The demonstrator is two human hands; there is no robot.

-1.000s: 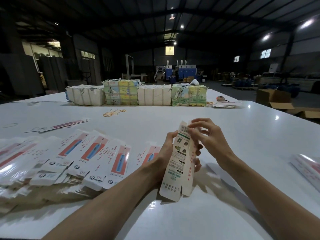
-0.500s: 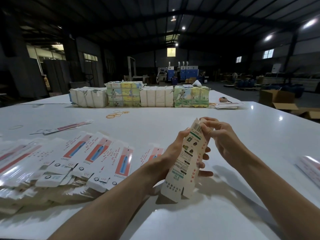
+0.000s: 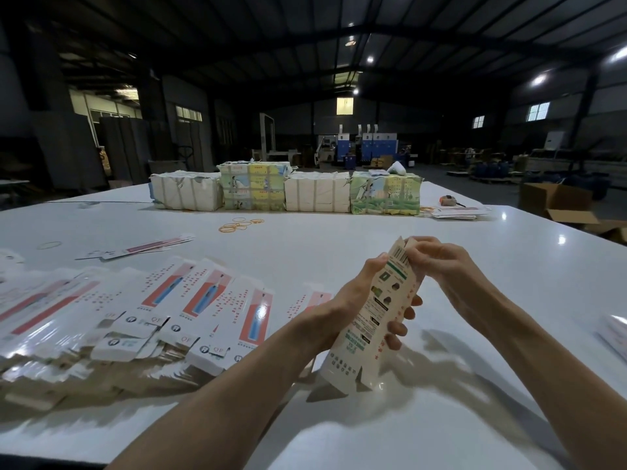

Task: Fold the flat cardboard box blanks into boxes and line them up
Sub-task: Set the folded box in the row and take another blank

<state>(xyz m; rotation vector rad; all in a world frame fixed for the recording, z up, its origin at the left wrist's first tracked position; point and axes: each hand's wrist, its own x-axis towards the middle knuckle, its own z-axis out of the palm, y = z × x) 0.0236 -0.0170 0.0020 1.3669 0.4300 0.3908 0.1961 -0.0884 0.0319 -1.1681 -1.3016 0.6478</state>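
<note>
A tall narrow printed carton (image 3: 371,320) stands tilted on the white table (image 3: 339,245), its lower end resting on the surface. My left hand (image 3: 349,300) grips its middle, fingers wrapped round the far side. My right hand (image 3: 437,259) pinches the flaps at its top end. Fanned out at the left lies a spread of flat blanks (image 3: 135,310) printed with a red panel and a blue toothbrush. One more flat blank (image 3: 312,300) peeks out behind my left wrist.
Four wrapped bundles (image 3: 288,191) line the far side of the table, with loose rubber bands (image 3: 241,223) in front. A few flat blanks (image 3: 135,247) lie mid-left, more (image 3: 454,212) at the far right. A white stack (image 3: 614,334) sits at the right edge. Cardboard cartons (image 3: 556,198) stand beyond.
The carton's top has tipped further to the right and my right hand has closed down over the top flaps. My left hand keeps its grip on the middle.
</note>
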